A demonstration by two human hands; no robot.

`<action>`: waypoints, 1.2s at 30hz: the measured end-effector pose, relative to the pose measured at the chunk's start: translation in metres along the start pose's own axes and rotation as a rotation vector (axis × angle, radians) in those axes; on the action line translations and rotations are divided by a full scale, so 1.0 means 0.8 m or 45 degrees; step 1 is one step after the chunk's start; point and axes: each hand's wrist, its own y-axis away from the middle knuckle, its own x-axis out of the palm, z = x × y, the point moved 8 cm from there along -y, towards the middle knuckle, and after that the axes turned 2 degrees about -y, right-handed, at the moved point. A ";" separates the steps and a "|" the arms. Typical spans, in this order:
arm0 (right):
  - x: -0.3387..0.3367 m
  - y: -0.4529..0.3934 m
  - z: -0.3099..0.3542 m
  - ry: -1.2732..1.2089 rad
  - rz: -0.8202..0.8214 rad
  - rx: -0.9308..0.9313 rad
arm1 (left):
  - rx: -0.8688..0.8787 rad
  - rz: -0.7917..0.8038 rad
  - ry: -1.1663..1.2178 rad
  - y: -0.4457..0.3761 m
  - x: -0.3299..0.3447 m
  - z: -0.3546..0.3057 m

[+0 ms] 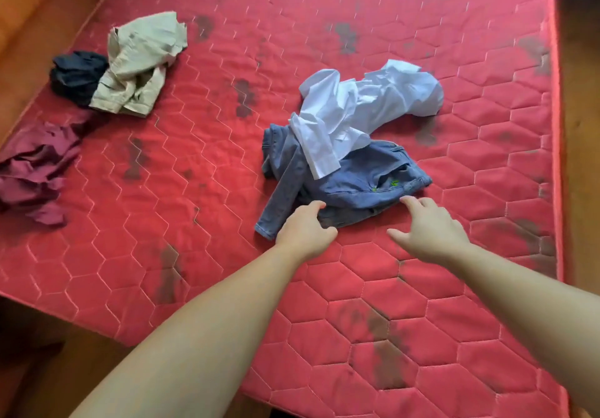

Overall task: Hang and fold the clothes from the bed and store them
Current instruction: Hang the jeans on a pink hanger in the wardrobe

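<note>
A crumpled pair of blue jeans (354, 180) lies on the red quilted mattress (211, 157), right of centre. A white shirt (357, 105) is draped over the far part of the jeans. My left hand (305, 232) rests on the near edge of the jeans, its fingers curled against the denim. My right hand (428, 229) hovers at the jeans' near right edge with its fingers spread, a fingertip just touching the fabric. A beige garment (143, 63), a dark navy garment (78, 76) and a maroon garment (35, 170) lie bunched at the left.
The mattress carries several dark stains. A wooden bed frame (39, 11) runs along the left side. Wooden floor (581, 92) shows past the right edge and at the lower left.
</note>
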 end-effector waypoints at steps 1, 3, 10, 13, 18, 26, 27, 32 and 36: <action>0.020 -0.018 -0.002 -0.008 0.027 0.011 | -0.021 0.030 -0.002 -0.024 0.014 0.008; 0.055 -0.054 -0.005 -0.029 0.059 0.043 | -0.110 0.083 0.072 -0.074 0.042 0.025; 0.140 -0.161 -0.011 -0.272 -0.034 0.229 | -0.582 0.194 0.679 -0.184 0.131 0.078; 0.168 -0.193 -0.019 -0.368 0.014 0.325 | -0.594 0.153 0.799 -0.215 0.151 0.096; 0.200 -0.223 -0.033 -0.109 0.043 0.253 | -0.460 0.099 0.507 -0.236 0.165 0.114; 0.189 -0.187 -0.030 -0.404 -0.139 0.121 | -0.291 0.218 0.347 -0.203 0.138 0.103; 0.183 -0.176 -0.028 -0.421 -0.097 0.083 | -0.283 0.271 0.343 -0.195 0.127 0.099; 0.064 -0.130 0.001 -0.381 -0.128 -0.126 | -0.132 0.280 0.385 -0.154 0.019 0.035; -0.081 -0.096 0.037 -0.416 -0.215 -0.156 | 0.104 0.078 0.325 -0.106 -0.102 -0.057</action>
